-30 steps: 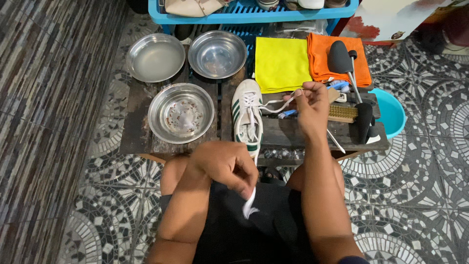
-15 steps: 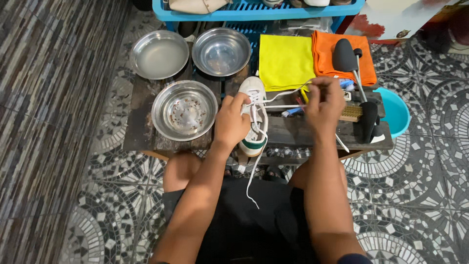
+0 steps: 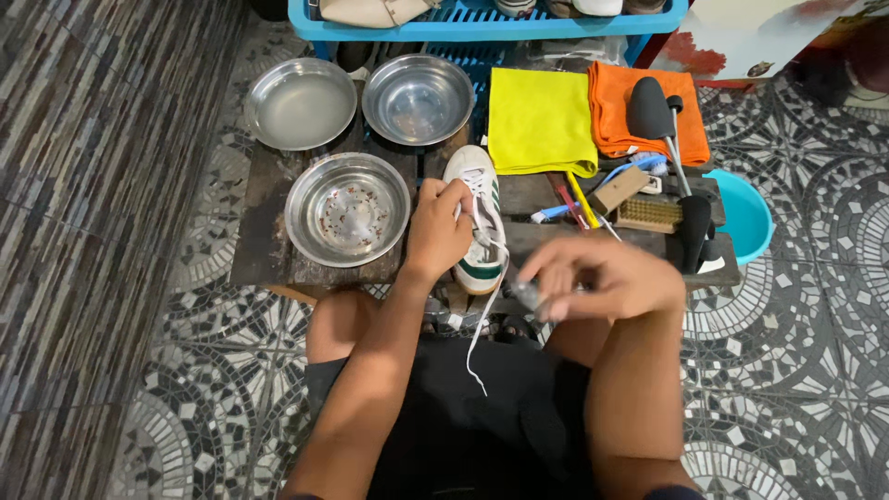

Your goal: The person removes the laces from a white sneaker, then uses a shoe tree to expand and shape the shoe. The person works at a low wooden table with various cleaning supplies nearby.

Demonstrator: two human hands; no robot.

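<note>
Left hand [image 3: 437, 231]: closed around the side of the white sneaker [image 3: 480, 218], steadying it on the dark wooden bench [image 3: 264, 250].
Right hand [image 3: 607, 278]: blurred in front of the bench edge, fingers curled; whether its grip has hold of the lace or something small, I cannot tell.
Sneaker: lies toe away from the person, between the near steel bowl [image 3: 347, 208] and the brushes [image 3: 648, 215].
Lace [image 3: 477, 343]: white, partly pulled out, one end hanging loose over the lap.
Progress: judged from this, the unlacing is under way; some lace is threaded through the eyelets yet.
Nearby: two more steel bowls, yellow cloth [image 3: 540, 120], orange cloth [image 3: 616, 116].
</note>
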